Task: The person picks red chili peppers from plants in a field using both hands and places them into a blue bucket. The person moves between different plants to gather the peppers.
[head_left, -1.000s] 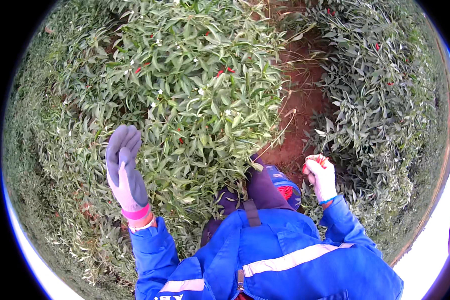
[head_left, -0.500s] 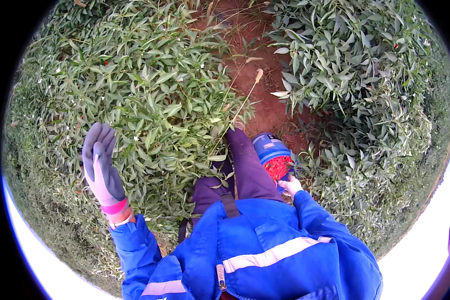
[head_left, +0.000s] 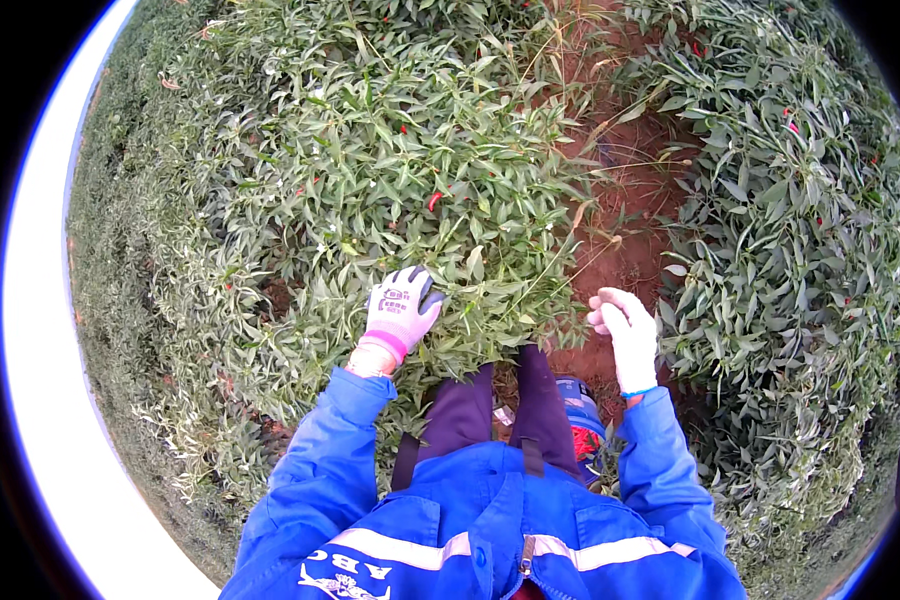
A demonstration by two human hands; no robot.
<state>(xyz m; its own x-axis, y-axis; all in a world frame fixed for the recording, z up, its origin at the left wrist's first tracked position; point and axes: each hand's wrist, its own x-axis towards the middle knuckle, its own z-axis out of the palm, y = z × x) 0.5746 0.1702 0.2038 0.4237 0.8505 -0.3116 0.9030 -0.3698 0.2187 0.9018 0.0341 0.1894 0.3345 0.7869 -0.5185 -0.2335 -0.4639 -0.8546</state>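
My left hand [head_left: 402, 310], in a pink and grey work glove, reaches over the leaves of a pepper plant [head_left: 370, 170]. Its back faces up, the fingers bend slightly and stand apart from the thumb; it is open. Beyond its fingertips a red chilli [head_left: 435, 201] shows among the foliage. My right hand [head_left: 630, 340], in a whitish glove, hovers over the soil path with fingers loosely curved and nothing in them. Below it, beside my leg, a blue bucket [head_left: 576, 398] holds red chillies [head_left: 584, 440]; my right sleeve is close to it.
Reddish soil [head_left: 615, 230] runs as a narrow path between two dense plant rows. The row on the right [head_left: 790, 250] carries a few red chillies [head_left: 790, 122]. Dry grass stems lean over the path. My legs [head_left: 538, 390] press close to the left row.
My right hand has let go of the bucket and risen forward over the path. My left hand has come from the far left to the plant before me. The view has shifted too.
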